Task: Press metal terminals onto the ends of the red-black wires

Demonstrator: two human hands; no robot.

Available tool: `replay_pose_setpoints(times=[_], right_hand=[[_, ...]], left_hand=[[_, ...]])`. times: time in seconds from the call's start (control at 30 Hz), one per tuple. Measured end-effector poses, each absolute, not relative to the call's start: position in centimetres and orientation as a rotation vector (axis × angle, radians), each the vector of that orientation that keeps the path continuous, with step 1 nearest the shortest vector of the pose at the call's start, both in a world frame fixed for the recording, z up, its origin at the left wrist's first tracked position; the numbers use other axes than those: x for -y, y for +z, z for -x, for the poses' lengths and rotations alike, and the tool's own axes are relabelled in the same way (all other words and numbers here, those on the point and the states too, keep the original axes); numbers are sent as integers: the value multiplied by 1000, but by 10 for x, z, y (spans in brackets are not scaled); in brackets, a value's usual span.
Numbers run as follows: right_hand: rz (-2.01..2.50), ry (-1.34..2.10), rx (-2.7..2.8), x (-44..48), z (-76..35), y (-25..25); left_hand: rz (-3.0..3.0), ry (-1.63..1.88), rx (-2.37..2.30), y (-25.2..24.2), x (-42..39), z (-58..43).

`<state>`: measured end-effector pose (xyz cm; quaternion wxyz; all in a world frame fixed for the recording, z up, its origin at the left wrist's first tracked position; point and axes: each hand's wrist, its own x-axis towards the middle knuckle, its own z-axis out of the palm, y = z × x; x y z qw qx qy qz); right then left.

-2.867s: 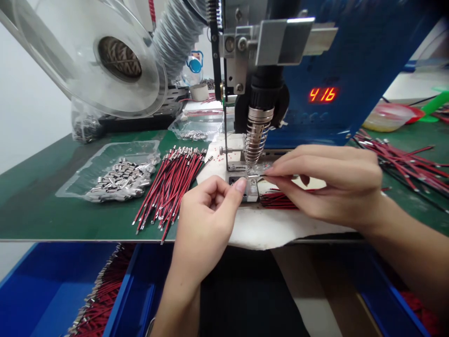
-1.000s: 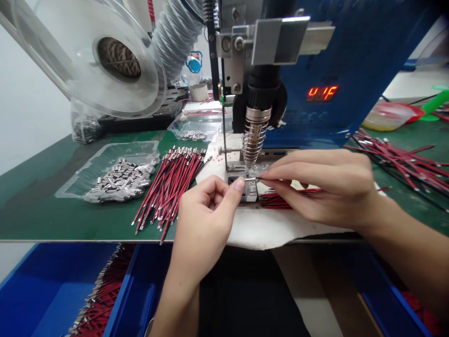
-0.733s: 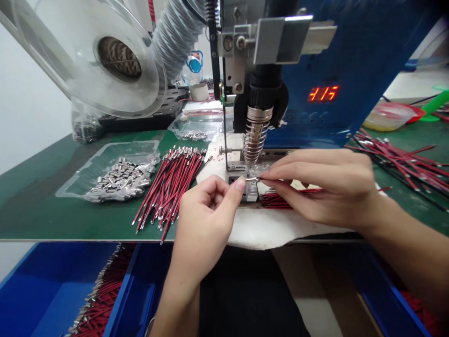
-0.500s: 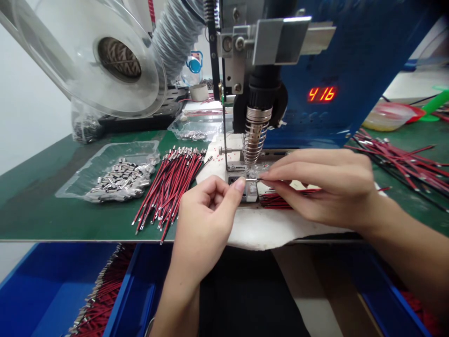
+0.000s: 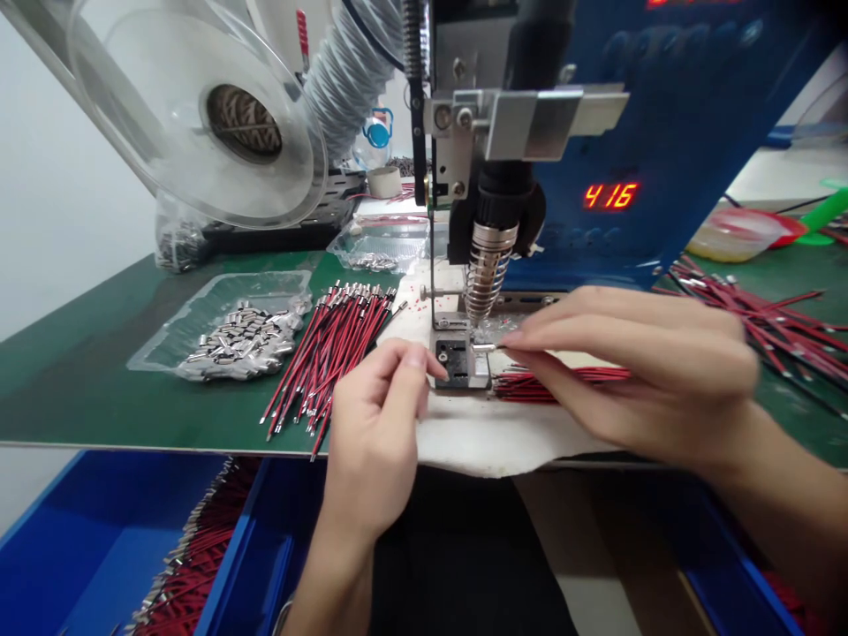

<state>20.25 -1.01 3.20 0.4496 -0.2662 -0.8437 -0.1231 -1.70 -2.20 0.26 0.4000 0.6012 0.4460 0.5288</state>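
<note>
My right hand pinches a thin dark wire between thumb and fingertips. A small silver cylinder sits at the wire's left end, over the metal fixture block beneath the soldering machine's tip. Left of the fixture is my left hand, its fingers curled in and thumb against them, with nothing visible in them. It is apart from the cylinder. A soldering iron with a coil spring points down just above. Red and black wires lie beside the fixture, partly under my right hand.
A clear plastic tray of silver cylinders stands at left, near a pile of wired cylinders. The blue machine rises behind the fixture. Another wire pile is at right. Blue bins sit below the table edge.
My left hand has let go of the silver cylinder and drawn back left. My right hand keeps the wire, with the cylinder over the fixture. The camera view has shifted slightly.
</note>
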Motion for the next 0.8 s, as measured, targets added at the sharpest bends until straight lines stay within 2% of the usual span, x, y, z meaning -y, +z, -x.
replay_pose_setpoints(times=[0.17, 0.3, 0.57, 0.8], right_hand=[[661, -27, 1872, 41, -166, 34], [604, 209, 1706, 44, -131, 23], [790, 270, 1616, 44, -138, 2], [847, 730, 1800, 55, -162, 0]], left_hand=[[-1736, 1110, -1040, 5, 42, 14], [-1577, 1201, -951, 5, 51, 7], [-1512, 1146, -1260, 22, 51, 41], [-1992, 891, -1489, 58, 13, 85]])
